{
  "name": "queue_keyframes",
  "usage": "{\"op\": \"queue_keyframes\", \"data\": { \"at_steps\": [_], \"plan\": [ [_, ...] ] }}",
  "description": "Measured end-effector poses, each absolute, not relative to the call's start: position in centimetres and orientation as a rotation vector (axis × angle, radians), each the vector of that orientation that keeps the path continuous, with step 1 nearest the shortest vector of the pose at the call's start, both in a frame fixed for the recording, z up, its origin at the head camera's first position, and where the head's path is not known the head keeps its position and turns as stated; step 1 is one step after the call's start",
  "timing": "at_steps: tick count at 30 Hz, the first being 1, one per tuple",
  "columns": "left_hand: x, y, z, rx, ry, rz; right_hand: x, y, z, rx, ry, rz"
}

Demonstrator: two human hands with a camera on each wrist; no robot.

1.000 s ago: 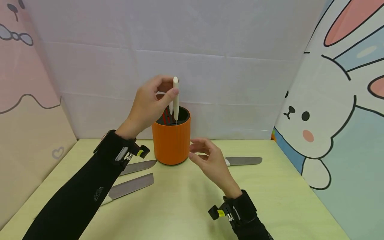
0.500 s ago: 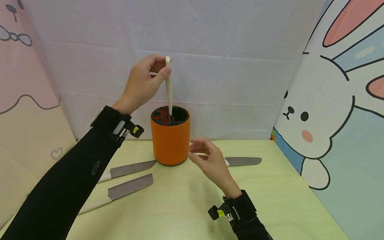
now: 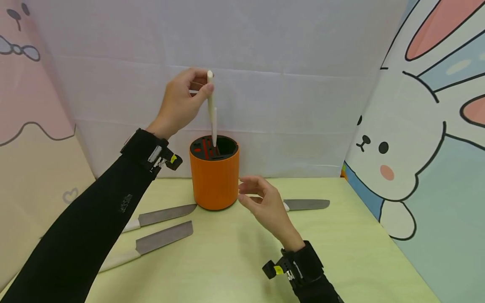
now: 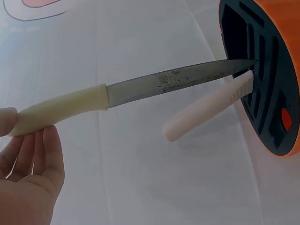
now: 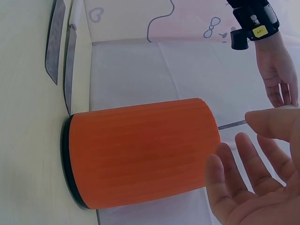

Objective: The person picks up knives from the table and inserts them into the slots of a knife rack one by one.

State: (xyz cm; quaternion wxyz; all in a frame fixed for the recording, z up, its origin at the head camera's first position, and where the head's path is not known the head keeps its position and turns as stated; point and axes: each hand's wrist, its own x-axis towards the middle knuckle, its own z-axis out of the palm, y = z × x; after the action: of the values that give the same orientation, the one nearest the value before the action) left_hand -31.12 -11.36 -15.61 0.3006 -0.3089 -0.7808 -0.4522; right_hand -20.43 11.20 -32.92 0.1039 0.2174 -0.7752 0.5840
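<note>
My left hand pinches the cream handle end of a knife between thumb and fingers, above an orange round knife block. The blade points down, its tip at the slots of the block's black top in the left wrist view; dark marks spot the steel. A second white handle juts from the top beside that blade. Low on the block's right side is my right hand, fingers loosely curved and holding nothing, fingertips right by the orange wall.
Left of the block lie a pointed knife and a broad-bladed cleaver, handles partly behind my left sleeve. Another knife lies behind my right hand. A white sheet hangs at the table's back edge.
My left hand has risen and shifted slightly left, drawing the knife upward so its blade shows above the block. The right hand has stayed in place.
</note>
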Motion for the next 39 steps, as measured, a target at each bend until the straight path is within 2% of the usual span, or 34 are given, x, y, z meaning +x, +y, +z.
{"op": "queue_keyframes", "data": {
  "at_steps": [3,13,39],
  "plan": [
    [-31.7,-11.5,-16.0,-0.814,-2.089,-1.183,-21.4,11.4,-34.1,0.649,-2.28,1.721],
    [-34.5,-12.7,-18.6,-0.804,-2.145,-1.124,-21.5,11.3,-34.1,0.65,-2.283,1.705],
    [-35.8,-12.8,-23.5,-0.829,-2.229,-1.163,-21.5,11.3,-34.2,0.68,-2.259,1.723]
  ]
}}
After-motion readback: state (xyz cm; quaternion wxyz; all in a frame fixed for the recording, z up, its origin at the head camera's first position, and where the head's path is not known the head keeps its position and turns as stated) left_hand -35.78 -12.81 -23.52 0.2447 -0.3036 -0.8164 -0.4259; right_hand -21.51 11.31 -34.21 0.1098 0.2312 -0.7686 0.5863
